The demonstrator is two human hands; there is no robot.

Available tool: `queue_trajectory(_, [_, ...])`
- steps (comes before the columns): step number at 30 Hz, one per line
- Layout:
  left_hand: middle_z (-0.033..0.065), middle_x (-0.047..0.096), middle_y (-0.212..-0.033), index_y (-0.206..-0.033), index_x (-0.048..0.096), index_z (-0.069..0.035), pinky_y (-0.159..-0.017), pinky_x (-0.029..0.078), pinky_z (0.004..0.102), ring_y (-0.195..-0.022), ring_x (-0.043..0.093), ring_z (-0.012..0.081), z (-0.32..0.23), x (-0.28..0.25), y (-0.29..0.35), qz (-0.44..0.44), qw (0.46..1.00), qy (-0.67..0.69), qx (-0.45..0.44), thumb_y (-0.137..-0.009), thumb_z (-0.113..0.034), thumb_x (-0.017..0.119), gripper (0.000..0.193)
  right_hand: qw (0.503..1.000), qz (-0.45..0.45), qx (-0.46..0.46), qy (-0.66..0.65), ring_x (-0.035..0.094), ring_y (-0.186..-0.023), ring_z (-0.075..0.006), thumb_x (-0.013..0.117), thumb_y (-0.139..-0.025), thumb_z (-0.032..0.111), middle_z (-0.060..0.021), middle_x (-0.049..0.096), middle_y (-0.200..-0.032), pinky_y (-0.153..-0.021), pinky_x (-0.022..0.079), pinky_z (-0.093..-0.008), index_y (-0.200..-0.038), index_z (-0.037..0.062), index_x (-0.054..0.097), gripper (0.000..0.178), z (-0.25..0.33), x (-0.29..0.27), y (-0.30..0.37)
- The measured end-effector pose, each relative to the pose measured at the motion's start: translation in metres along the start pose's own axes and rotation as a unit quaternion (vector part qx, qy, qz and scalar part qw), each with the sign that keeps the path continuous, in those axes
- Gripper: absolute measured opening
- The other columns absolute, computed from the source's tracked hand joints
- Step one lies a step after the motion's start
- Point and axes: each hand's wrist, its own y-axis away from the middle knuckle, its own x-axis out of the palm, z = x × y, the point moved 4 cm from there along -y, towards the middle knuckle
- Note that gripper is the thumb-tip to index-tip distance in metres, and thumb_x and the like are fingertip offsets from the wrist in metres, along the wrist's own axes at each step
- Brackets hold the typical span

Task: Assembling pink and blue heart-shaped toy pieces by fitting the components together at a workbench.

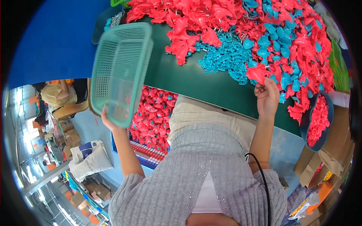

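My left hand grips the near end of an empty-looking light green slotted plastic basket, tilted up at the table's left end. My right hand is at the near side of the parts pile, its fingers curled and closed on the edge of a red plastic piece. Just beyond it lies a tangled heap of small blue plastic parts. Blue cup-shaped pieces are scattered among the many red moulded pieces further right.
The dark green table spans the front. Below its left edge stands a crate of red-and-blue assembled pieces. A dark bin of red parts sits at the right end, a tub with metal pins at the far left. Cardboard boxes stand right.
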Motion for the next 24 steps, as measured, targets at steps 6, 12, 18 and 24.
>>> queue_trajectory(6, [0.0134, 0.053, -0.122, -0.126, 0.046, -0.003, -0.094, 0.041, 0.0496, -0.111, 0.050, 0.0342, 0.034, 0.069, -0.033, 0.071, 0.996, 0.054, -0.003, -0.087, -0.035, 0.047, 0.051, 0.999, -0.042, -0.005, -0.011, 0.056, -0.063, -0.0155, 0.054, -0.090, 0.013, -0.0100, 0.062, -0.075, -0.053, 0.042, -0.0257, -0.093, 0.0006, 0.057, 0.013, 0.008, 0.000, 0.003])
queue_trajectory(12, [0.0111, 0.053, -0.113, -0.116, 0.050, -0.001, -0.076, 0.053, 0.0422, -0.093, 0.058, 0.0290, -0.008, 0.057, -0.070, -0.031, 0.956, -0.161, 0.245, -0.090, -0.035, 0.050, 0.043, 0.997, -0.080, -0.002, -0.017, 0.056, -0.063, -0.0152, 0.053, -0.090, 0.012, -0.0096, 0.062, -0.075, -0.054, 0.043, -0.0257, -0.094, 0.0012, 0.057, 0.012, 0.010, -0.005, 0.005])
queue_trajectory(18, [0.0192, 0.043, -0.131, -0.125, 0.038, 0.011, -0.099, 0.040, 0.0383, -0.112, 0.050, 0.0264, -0.182, 0.023, -0.165, -0.155, 0.703, -0.373, 0.585, -0.068, -0.019, 0.084, 0.079, 0.998, -0.066, 0.016, 0.005, 0.056, -0.062, -0.0144, 0.053, -0.090, 0.012, -0.0092, 0.062, -0.075, -0.053, 0.043, -0.0251, -0.095, 0.0016, 0.057, 0.012, 0.009, 0.001, -0.004])
queue_trajectory(24, [0.0039, 0.061, -0.111, -0.118, 0.055, -0.009, -0.089, 0.045, 0.0349, -0.104, 0.056, 0.0172, -0.218, -0.003, -0.254, -0.012, 0.940, -0.234, 0.248, -0.087, -0.014, 0.065, 0.032, 0.999, -0.039, 0.025, 0.008, 0.058, -0.067, -0.0141, 0.053, -0.090, 0.012, -0.0078, 0.062, -0.079, -0.055, 0.045, -0.0253, -0.097, 0.0023, 0.057, 0.012, -0.008, 0.008, -0.013])
